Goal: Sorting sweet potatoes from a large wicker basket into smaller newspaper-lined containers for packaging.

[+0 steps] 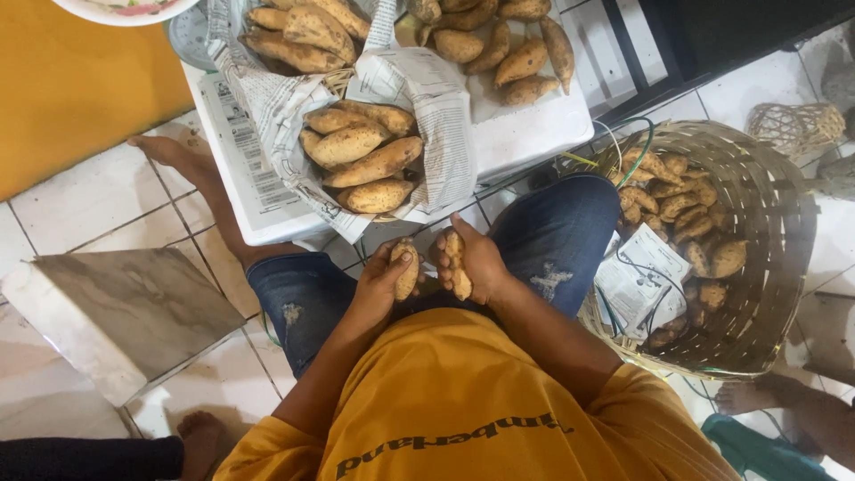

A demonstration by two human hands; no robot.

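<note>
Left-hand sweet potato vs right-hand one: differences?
The left hand wraps one plump, smooth sweet potato, held upright. The right hand holds a thinner, knobbly sweet potato, longer than the left-hand one, with its lower end poking out below the fingers. Both are tan-skinned and held over the lap, close together.

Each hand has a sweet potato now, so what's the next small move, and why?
Probably set the left hand's tan sweet potato onto the newspaper-lined pile straight ahead. The right hand also holds a knobbly sweet potato, and the woven basket beside the knee holds more.
</note>
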